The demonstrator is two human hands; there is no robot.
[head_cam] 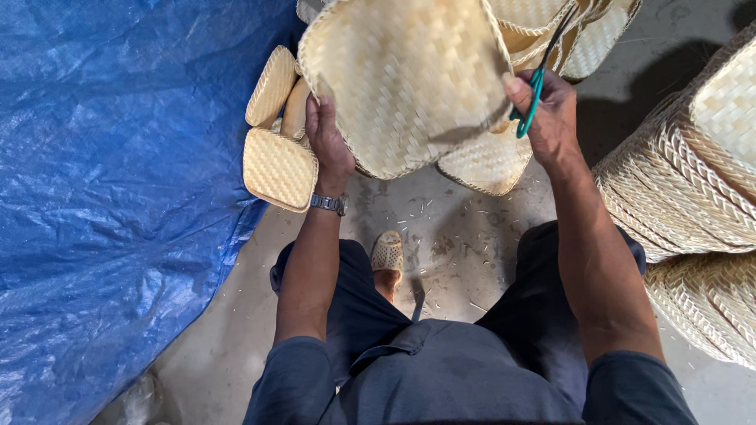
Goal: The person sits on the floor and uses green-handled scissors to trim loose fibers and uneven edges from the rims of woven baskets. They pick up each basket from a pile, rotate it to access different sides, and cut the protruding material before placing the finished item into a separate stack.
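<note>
A pale woven basket is held up in front of me, its flat woven bottom facing the camera. My left hand grips its lower left rim, a metal watch on the wrist. My right hand presses its thumb on the basket's right edge and also holds teal-handled scissors, blades pointing up and away. Both hands are closed on what they hold.
A blue tarp covers the left. Small woven lids or boxes lie by the tarp's edge. Stacked woven baskets stand at the right, more at the top. My sandalled foot rests on the littered concrete floor.
</note>
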